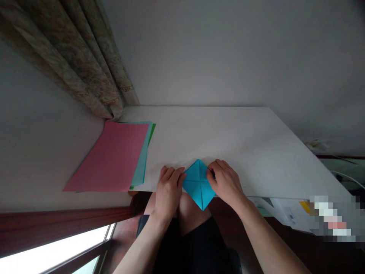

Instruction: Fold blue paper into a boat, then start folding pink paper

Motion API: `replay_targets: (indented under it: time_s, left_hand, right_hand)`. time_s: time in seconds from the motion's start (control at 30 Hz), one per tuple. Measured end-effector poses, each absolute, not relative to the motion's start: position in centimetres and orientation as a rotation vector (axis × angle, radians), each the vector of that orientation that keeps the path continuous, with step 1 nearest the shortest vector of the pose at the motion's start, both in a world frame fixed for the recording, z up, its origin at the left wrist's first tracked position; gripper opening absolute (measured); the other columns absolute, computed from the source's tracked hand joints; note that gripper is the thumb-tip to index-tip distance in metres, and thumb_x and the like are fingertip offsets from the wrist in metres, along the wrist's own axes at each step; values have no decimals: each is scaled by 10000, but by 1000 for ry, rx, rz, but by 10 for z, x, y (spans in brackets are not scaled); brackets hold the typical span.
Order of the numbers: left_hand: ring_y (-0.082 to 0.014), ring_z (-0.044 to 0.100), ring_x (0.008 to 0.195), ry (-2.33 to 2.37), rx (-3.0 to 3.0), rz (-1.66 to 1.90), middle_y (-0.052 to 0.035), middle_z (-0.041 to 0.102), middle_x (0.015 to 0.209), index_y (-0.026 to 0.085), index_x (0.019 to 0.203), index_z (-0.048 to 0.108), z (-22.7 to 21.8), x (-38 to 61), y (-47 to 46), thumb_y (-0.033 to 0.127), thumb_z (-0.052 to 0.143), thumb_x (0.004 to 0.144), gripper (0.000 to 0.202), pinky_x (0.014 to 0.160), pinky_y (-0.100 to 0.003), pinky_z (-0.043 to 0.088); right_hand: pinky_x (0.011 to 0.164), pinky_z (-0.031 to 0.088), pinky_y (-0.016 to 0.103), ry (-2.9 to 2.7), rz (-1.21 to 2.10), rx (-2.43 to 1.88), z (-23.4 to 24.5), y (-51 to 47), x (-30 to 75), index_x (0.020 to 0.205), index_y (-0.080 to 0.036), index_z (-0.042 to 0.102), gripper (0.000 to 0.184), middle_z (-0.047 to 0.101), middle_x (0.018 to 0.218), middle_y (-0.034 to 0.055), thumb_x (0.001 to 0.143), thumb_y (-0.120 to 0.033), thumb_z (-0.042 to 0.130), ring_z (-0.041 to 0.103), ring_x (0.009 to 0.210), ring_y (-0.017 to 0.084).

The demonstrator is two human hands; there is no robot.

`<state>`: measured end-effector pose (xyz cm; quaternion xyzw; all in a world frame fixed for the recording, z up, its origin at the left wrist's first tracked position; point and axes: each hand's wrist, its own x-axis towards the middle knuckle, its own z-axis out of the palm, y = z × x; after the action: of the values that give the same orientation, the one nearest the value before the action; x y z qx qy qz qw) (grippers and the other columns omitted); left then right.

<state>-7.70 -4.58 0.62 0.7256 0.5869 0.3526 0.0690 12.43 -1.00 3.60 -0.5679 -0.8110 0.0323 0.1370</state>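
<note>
A folded sheet of blue paper (199,184), diamond-shaped with creases crossing at its middle, lies partly on the white table (199,133). Its lower point sticks out past the table's front edge, above my knees. My left hand (169,186) pinches the left corner between thumb and fingers. At the right corner, my right hand (225,179) has its fingers curled and closed on the paper's edge. Both thumbs face inward toward the sheet.
A stack of coloured sheets, pink paper (111,160) on top with light blue and green beneath, lies on the table's left. A patterned curtain (85,57) hangs behind it. Papers (291,213) show below the table's right front edge. A cable (348,177) runs at far right.
</note>
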Motion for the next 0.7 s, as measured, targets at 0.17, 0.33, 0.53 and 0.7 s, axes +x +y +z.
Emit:
replay_targets:
  time_s: [0.17, 0.33, 0.53, 0.7]
  left_hand:
    - [-225, 524, 851, 1759, 2257, 940, -50, 568, 798, 244, 1177, 706, 11, -78, -49, 144, 517, 962, 303, 826, -378, 527]
    - [-221, 529, 881, 1765, 2442, 715, -50, 550, 865, 358, 1255, 662, 24, -72, -51, 37, 499, 918, 493, 844, -413, 541]
    - [-373, 384, 1399, 1752, 2635, 495, -210, 491, 1445, 93, 1389, 518, 24, -29, -67, 80, 494, 845, 545, 1129, -631, 343]
    - [-469, 191, 1472, 1727, 2507, 510, -326, 292, 1551, -89, 1458, 339, 11, -9, -76, 226, 589, 681, 875, 1162, -592, 324]
  right_hand:
    - [725, 400, 329, -2237, 163, -1662, 33, -8, 124, 775, -204, 590, 194, 632, 799, 61, 933, -226, 479, 568, 805, 220]
    - [676, 381, 310, -2166, 268, -1737, 35, -4, 122, 737, -220, 586, 192, 634, 757, 39, 916, -262, 531, 573, 755, 203]
    - [576, 349, 288, -2149, 398, -1873, 45, 3, 119, 724, -229, 597, 180, 645, 698, 16, 888, -297, 567, 563, 633, 170]
    - [573, 361, 281, -2112, 368, -1961, 44, 6, 116, 855, -230, 632, 110, 667, 765, 18, 882, -332, 604, 600, 670, 176]
